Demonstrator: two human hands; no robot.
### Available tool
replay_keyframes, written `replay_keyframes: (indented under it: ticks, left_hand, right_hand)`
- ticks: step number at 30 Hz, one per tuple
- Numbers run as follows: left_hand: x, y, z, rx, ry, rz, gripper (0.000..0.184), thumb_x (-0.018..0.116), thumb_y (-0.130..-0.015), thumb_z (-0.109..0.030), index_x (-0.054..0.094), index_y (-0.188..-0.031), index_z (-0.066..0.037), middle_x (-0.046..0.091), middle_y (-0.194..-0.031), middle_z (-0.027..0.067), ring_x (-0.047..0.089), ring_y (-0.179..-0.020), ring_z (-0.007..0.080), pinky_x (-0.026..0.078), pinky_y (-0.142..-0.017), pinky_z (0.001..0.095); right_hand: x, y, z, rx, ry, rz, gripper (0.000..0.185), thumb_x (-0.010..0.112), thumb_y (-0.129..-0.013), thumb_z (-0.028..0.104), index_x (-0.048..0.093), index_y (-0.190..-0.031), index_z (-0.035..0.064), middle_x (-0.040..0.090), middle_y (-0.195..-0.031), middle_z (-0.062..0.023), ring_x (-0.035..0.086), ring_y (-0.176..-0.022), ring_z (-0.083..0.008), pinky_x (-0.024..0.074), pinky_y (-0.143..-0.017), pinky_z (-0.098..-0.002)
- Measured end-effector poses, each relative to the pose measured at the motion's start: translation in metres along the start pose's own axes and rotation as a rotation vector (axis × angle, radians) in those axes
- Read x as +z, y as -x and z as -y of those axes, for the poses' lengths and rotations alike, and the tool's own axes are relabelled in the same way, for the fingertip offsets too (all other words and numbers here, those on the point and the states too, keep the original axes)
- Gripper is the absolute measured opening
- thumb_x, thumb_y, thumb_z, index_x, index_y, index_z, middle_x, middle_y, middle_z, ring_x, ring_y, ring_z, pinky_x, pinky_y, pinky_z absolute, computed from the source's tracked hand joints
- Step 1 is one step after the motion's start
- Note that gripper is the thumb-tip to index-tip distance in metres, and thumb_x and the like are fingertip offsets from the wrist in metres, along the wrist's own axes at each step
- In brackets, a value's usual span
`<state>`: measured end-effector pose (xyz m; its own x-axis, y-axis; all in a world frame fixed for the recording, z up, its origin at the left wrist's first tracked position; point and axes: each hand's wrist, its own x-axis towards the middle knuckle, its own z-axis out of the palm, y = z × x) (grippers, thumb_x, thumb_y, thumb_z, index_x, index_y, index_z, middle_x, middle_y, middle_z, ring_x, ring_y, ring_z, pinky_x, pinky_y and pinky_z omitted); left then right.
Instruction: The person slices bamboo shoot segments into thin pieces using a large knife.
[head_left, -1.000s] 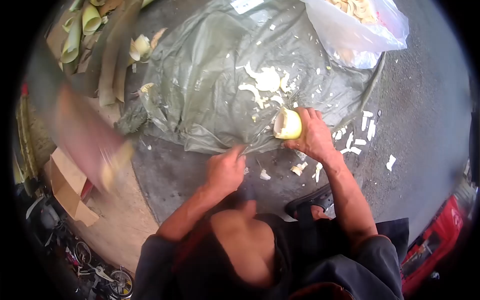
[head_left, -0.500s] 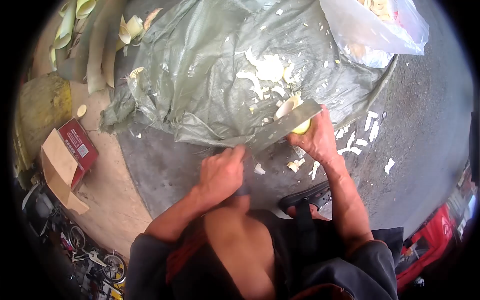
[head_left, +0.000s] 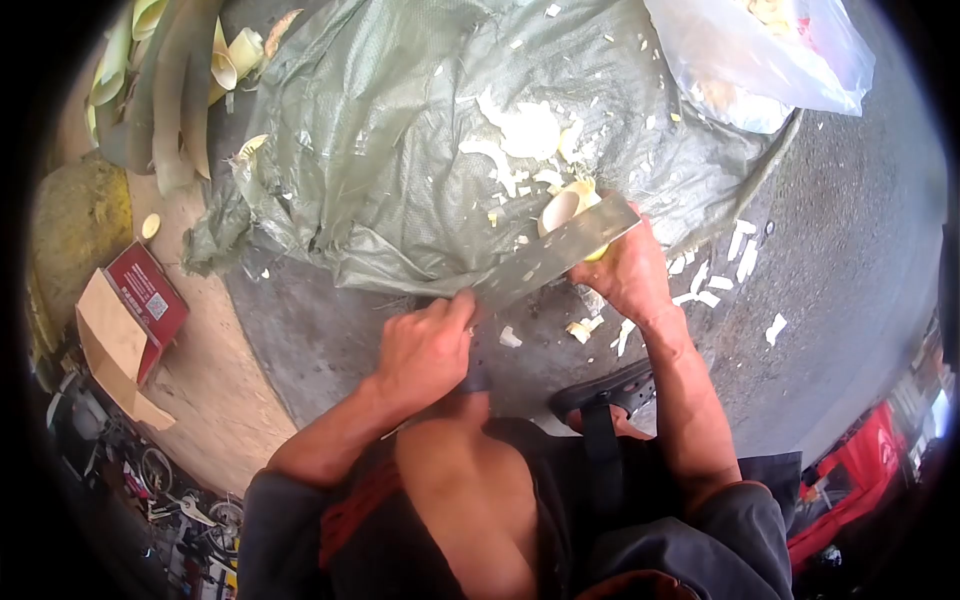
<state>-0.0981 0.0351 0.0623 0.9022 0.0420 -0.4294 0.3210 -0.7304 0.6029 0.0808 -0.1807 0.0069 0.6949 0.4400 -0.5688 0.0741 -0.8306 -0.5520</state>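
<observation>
My left hand is closed round the handle end of a wide-bladed knife. The handle itself is hidden by my fingers. The blade slants up to the right, across the near side of a pale, hollow piece of bamboo shoot. My right hand grips that piece from the right, with the blade's tip end in front of the fingers. How deep the edge sits in the shoot cannot be seen. Peeled shoot scraps lie just beyond, on a grey-green woven sheet.
A clear plastic bag with pale pieces lies at the upper right. White chips dot the ground on the right. Long husks lie at the upper left, above an open red carton. My shoe is close below.
The view has shifted slightly. The knife blade has moved and tilted a little against the bamboo shoot, showing more of its face. Both hands keep their hold.
</observation>
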Motion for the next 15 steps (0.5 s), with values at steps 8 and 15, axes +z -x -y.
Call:
replay_keyframes:
  ticks: [8, 15]
  left_hand:
    - [-0.013, 0.001, -0.004, -0.017, -0.071, 0.076, 0.023, 0.066, -0.082, -0.01, 0.059, -0.103, -0.006, 0.068, -0.08, 0.0151, 0.068, -0.067, 0.0387, 0.054, -0.059, 0.051]
    - [0.004, -0.029, -0.021, -0.026, -0.031, 0.05, 0.018, 0.065, -0.082, -0.005, 0.057, -0.098, -0.004, 0.069, -0.082, 0.0172, 0.068, -0.068, 0.0408, 0.053, -0.059, 0.0526]
  right_hand:
    - [0.004, 0.003, 0.005, -0.012, 0.062, -0.052, 0.089, 0.089, -0.064, 0.028, 0.05, -0.139, -0.0001, 0.062, -0.122, -0.0186, 0.059, -0.116, -0.0392, 0.0526, -0.096, -0.0468]
    - [0.008, 0.009, 0.01, -0.005, 0.03, -0.064, 0.076, 0.089, -0.063, 0.024, 0.057, -0.13, 0.0053, 0.062, -0.119, -0.0165, 0.058, -0.113, -0.0393, 0.0537, -0.093, -0.0481]
